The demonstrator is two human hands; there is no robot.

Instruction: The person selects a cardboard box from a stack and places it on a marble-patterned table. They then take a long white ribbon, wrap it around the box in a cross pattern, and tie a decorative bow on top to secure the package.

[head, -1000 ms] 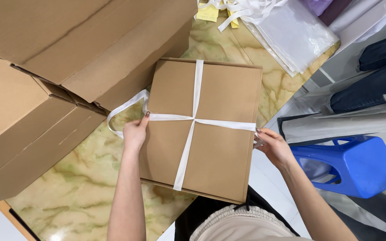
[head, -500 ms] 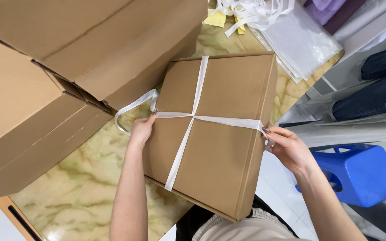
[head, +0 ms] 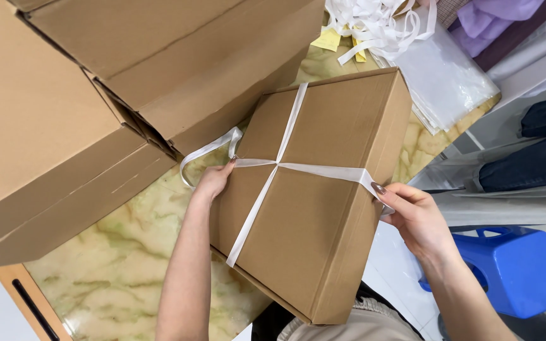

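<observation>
A flat brown cardboard box (head: 314, 215) lies tilted over the near edge of a marbled table (head: 127, 252). A white ribbon (head: 273, 165) crosses its top face both ways. My left hand (head: 215, 181) grips the box's left side, fingertips on the ribbon, where a loose ribbon loop (head: 206, 151) hangs off. My right hand (head: 412, 218) holds the box's right side with the thumb pressed on the ribbon at that edge. The right side of the box is lifted higher than the left.
Large brown cartons (head: 96, 95) fill the table's left and far side. A heap of white ribbon strips (head: 374, 25) and clear plastic bags (head: 443, 76) lie at the far right. A blue plastic stool (head: 513, 265) stands on the floor to the right.
The box has been tipped up on its right side and turned slightly, moving further onto the table. Both hands stayed on its sides.
</observation>
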